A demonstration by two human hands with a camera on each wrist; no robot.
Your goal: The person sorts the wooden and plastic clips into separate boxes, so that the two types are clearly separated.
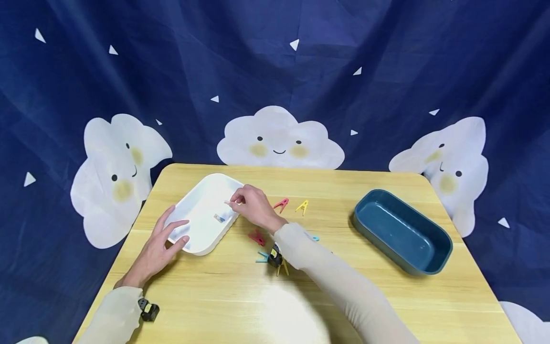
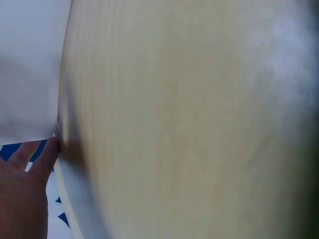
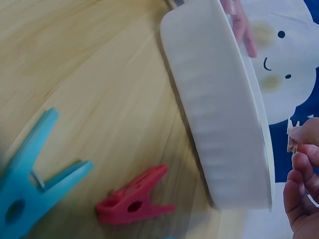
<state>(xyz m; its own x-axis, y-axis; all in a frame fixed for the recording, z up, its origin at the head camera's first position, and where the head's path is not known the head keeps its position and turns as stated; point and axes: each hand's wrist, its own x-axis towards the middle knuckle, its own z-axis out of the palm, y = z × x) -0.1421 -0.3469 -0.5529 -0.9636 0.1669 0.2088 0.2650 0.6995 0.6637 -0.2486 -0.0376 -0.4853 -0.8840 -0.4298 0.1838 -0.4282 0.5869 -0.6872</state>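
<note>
My right hand (image 1: 253,205) pinches a small pale wooden clip (image 3: 292,138) between thumb and fingers, over the right side of a white plastic bin (image 1: 197,243). Inside the bin lies another small clip (image 1: 219,218), pale with some blue. My left hand (image 1: 156,251) is at the bin's near left corner, its fingers spread and fairly straight over the rim. In the left wrist view its fingertips touch the bin's edge. Right of the bin, a red clothespin (image 3: 134,199) and a light blue clothespin (image 3: 30,174) lie on the table.
A dark teal bin (image 1: 374,239) stands at the table's right. Farther back lie another red clothespin (image 1: 281,205) and a yellow clothespin (image 1: 302,207). More clothespins are partly hidden by my right forearm. A blue cloud-print curtain (image 1: 275,71) hangs behind the wooden table (image 1: 223,296).
</note>
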